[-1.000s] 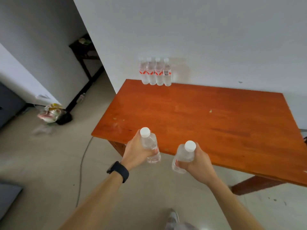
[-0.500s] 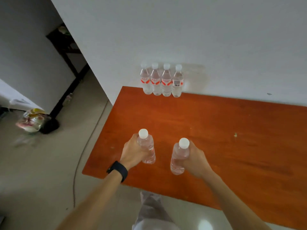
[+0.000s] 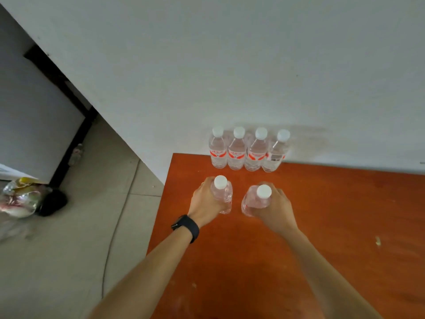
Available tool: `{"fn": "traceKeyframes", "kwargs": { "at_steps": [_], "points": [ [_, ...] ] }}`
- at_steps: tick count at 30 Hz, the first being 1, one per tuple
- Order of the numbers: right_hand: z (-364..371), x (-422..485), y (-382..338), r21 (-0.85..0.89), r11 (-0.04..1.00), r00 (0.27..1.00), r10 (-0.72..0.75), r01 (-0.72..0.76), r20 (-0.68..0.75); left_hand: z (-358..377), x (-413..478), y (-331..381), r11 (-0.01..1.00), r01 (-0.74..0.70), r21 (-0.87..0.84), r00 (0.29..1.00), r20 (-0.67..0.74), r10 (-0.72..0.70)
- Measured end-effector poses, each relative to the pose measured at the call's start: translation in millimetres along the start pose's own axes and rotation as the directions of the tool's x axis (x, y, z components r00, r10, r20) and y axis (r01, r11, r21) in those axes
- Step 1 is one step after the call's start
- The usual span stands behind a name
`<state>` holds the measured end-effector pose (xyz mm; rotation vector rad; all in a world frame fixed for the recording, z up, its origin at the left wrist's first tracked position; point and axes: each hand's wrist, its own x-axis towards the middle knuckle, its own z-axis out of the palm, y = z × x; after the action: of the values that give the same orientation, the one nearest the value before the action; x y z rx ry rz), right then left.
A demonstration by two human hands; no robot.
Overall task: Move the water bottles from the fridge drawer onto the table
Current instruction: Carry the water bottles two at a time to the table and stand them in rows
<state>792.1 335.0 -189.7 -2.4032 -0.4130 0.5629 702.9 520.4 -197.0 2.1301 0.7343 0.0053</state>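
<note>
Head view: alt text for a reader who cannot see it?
The left hand grips one water bottle and the right hand a second bottle, over an orange table, before four bottles lined up against a white wall.

Single head-worn wide-angle view. Looks forward and steeply down across the left end of the table (image 3: pixel 333 215), facing the white wall (image 3: pixel 230 65) behind it. Close range: forearms (image 3: pixel 161 261) enter from the bottom edge; left hand (image 3: pixel 205 201) gripping left bottle (image 3: pixel 226 198) and right hand (image 3: pixel 274 207) gripping right bottle (image 3: pixel 253 201) sit just below frame centre. Floor (image 3: pixel 69 249) fills the lower left. Table's far edge slopes down to the right in frame.
</note>
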Motion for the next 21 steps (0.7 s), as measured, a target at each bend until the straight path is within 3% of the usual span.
{"fn": "traceKeyframes", "kwargs": {
  "at_steps": [5, 11, 16, 21],
  "points": [
    [3.0, 54.1, -28.7, -0.019, 0.992, 0.991, -0.125, 0.124, -0.054, -9.2, 49.8, 4.3, 0.999, -0.052, -0.002, 0.999, -0.009, 0.052],
    [13.8, 79.6, -43.2, 0.051, 0.987, 0.985, -0.144, 0.149, -0.096, -11.6, 83.7, 4.1, 0.997, -0.015, -0.069, 0.999, 0.028, 0.017],
    [25.5, 73.7, -40.7, 0.307, 0.950, 0.993, -0.021, 0.056, -0.116, -6.0, 89.1, -4.7, 0.986, -0.002, -0.166, 0.999, 0.038, 0.008],
    [38.3, 73.9, -26.8, 0.276, 0.961, 0.999, 0.023, -0.011, -0.042, -1.9, 85.5, -16.0, 0.978, -0.038, -0.206, 0.999, -0.012, 0.037]
  ]
}}
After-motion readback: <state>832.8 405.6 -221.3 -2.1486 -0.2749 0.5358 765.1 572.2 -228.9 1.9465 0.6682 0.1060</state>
